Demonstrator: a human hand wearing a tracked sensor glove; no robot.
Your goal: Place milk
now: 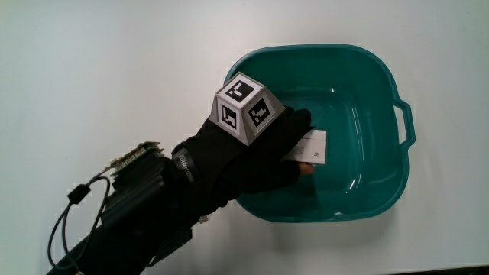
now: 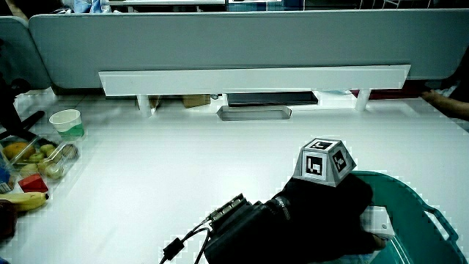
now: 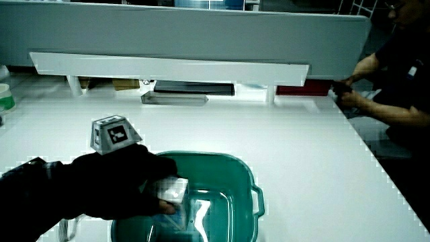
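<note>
Milk, one small white carton, sits pinched in the fingers of the gloved hand at centre frame in the main view, held inside the rim of a teal tub; whether the carton touches the tub's floor cannot be told; in a side view the carton appears to hang just above the wet-looking bottom, and in both side views the fingers are curled around it, the carton jutting out past them at lower right of the frame.

By the look of things the placing is nearly done; the carton has been brought into the tub, and what seems left is to set it down, let go and draw the hand out.

Counted: one hand with one patterned cube on its back; one carton; one tub, with a handle showing at its rim; one white worktop. At the left edge of a side view stand one paper cup, one banana and one clear box of fruit, well apart from the tub. A low partition closes the upper part of both side views.
</note>
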